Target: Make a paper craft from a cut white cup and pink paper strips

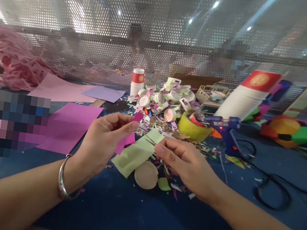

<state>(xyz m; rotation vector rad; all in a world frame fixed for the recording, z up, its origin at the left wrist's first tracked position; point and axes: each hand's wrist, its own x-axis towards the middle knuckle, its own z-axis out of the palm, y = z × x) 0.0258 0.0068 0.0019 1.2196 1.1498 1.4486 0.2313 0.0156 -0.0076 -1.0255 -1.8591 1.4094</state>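
My left hand (103,142), a silver bangle on its wrist, pinches a small magenta paper strip (137,118) between thumb and fingers. A further bit of magenta paper (125,144) hangs below those fingers. Closed in front of my chest, my right hand (182,161) grips a thin two-pronged metal tool (150,140). Its prongs are apart and point left; the rest is hidden in the hand, so I cannot tell tweezers from fine scissors. Under both hands lie a light green paper sheet (128,158) and a round beige disc (146,175).
Behind are a heap of cut paper-cup pieces (170,94), cup stacks (137,82) (246,94) and a yellow-green bowl (193,128). A blue glue gun (230,134), red light lit, trails a black cord (268,203). Magenta sheets (70,127) lie left; scraps litter the blue table (132,219).
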